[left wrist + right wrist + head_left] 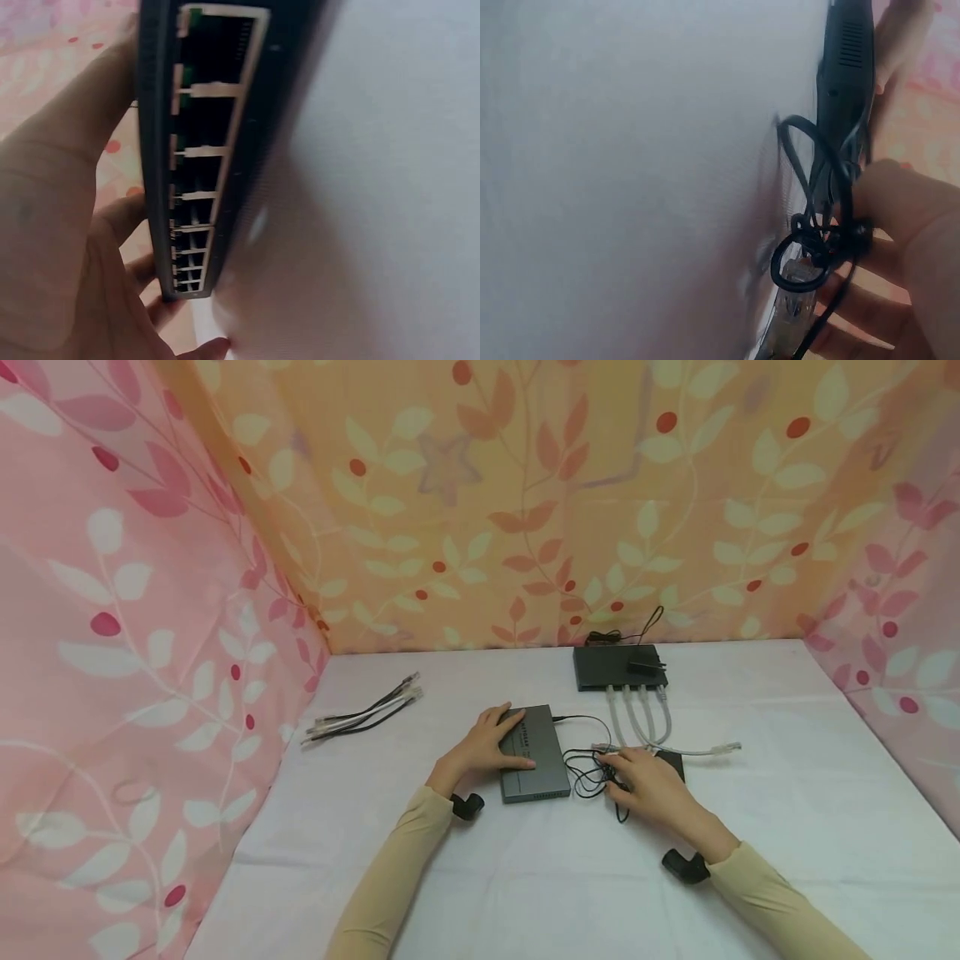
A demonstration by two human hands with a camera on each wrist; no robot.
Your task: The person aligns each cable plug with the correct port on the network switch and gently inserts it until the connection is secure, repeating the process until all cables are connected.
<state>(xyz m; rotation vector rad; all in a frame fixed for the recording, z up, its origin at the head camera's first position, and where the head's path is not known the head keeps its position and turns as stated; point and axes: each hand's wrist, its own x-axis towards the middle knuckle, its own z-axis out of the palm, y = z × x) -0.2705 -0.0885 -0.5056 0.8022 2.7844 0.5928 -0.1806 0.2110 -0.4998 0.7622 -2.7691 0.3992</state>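
Observation:
A grey network switch (542, 758) lies flat on the white table. My left hand (489, 745) rests on its left part with fingers and thumb spread over the top; in the left wrist view its row of ports (202, 172) faces the camera and looks unplugged. To the right, my right hand (651, 783) pinches a bundled thin black power cable (588, 774), whose loops (799, 274) hang between thumb and fingers in the right wrist view. That cable runs to the switch's far right corner. A black power adapter (672, 764) is partly hidden behind the right hand.
A black network switch (606, 668) stands at the back, with several pale network cables (617, 718) plugged into its front and a black adapter (645, 667) on top. One loose cable plug (726, 749) points right. Short black and white cables (365, 717) lie at the left.

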